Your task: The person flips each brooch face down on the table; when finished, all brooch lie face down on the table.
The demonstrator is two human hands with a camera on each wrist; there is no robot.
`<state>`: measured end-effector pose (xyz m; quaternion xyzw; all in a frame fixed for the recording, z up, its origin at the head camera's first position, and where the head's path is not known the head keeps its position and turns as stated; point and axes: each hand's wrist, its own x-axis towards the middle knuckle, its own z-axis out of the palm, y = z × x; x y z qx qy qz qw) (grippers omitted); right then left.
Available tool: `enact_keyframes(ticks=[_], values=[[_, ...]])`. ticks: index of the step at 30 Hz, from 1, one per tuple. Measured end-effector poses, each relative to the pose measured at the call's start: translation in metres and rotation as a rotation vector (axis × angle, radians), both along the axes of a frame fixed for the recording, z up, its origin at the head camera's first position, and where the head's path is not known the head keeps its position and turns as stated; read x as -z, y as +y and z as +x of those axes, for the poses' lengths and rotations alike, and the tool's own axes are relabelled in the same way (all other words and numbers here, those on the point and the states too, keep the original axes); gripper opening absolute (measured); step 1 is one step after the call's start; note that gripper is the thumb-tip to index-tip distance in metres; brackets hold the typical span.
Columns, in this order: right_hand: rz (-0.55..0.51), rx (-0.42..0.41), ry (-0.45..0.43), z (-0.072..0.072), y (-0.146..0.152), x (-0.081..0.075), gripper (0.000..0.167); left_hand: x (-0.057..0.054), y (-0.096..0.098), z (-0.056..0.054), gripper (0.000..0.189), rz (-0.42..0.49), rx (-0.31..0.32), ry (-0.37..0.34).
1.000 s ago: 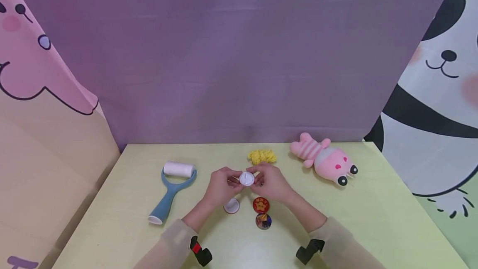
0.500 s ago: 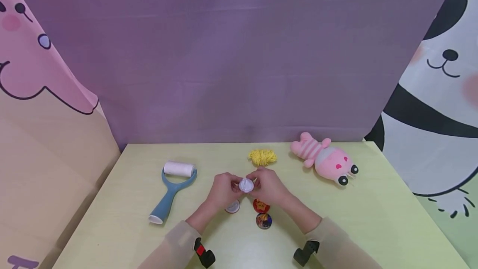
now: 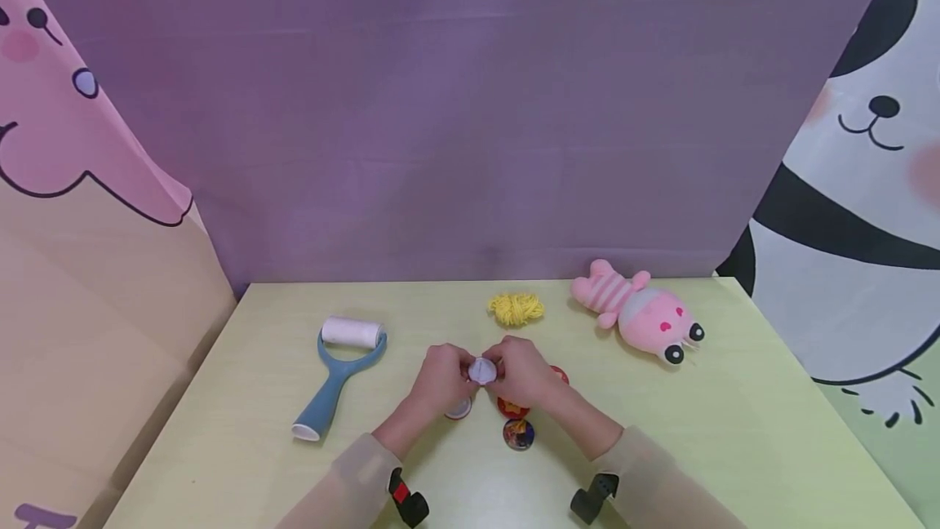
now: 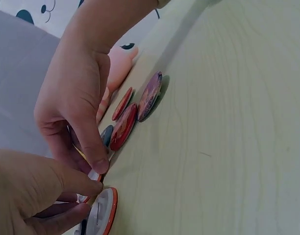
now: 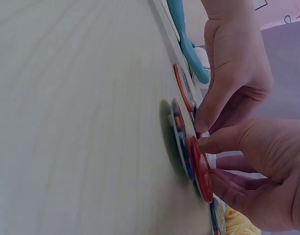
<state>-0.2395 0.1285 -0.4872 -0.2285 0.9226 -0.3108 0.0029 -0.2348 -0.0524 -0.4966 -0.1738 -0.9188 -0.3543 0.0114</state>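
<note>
A round button badge (image 3: 482, 371), pale back up, is low over the middle of the table. My left hand (image 3: 446, 374) pinches its left edge between thumb and fingers, and my right hand (image 3: 520, 370) pinches the opposite edge. Just below the left fingers lies a second badge (image 4: 103, 213), white back with its pin showing in the left wrist view. Near the right wrist are a red badge (image 3: 513, 407) with a yellow figure and a dark printed badge (image 3: 518, 434), edges close together. Another red badge (image 3: 560, 374) shows partly from behind the right hand.
A blue-handled lint roller (image 3: 330, 386) lies at the left of the pale table (image 3: 734, 447). Behind the hands is a bundle of yellow yarn (image 3: 516, 309). A pink plush toy (image 3: 639, 313) lies at the back right, before a purple cloth backdrop (image 3: 470, 145).
Both hands have come down and slightly toward me with the badge, which now sits lower between them. A red badge behind the right hand has come into sight.
</note>
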Motion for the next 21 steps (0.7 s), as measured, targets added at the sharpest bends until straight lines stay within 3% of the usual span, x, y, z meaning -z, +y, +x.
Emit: enact_keyframes(ticks=[6,13,21], values=[[0.03,-0.012,0.058,-0.003,0.011,-0.01,0.031,-0.009,0.003,0.0,0.022,-0.122,0.009,0.057],[0.063,0.057,0.079,-0.013,0.046,-0.026,0.025,-0.022,0.013,-0.006,0.03,-0.074,0.036,0.024],[0.117,-0.002,0.024,-0.012,0.066,-0.021,0.027,-0.02,0.041,-0.017,0.036,-0.106,0.065,-0.055]])
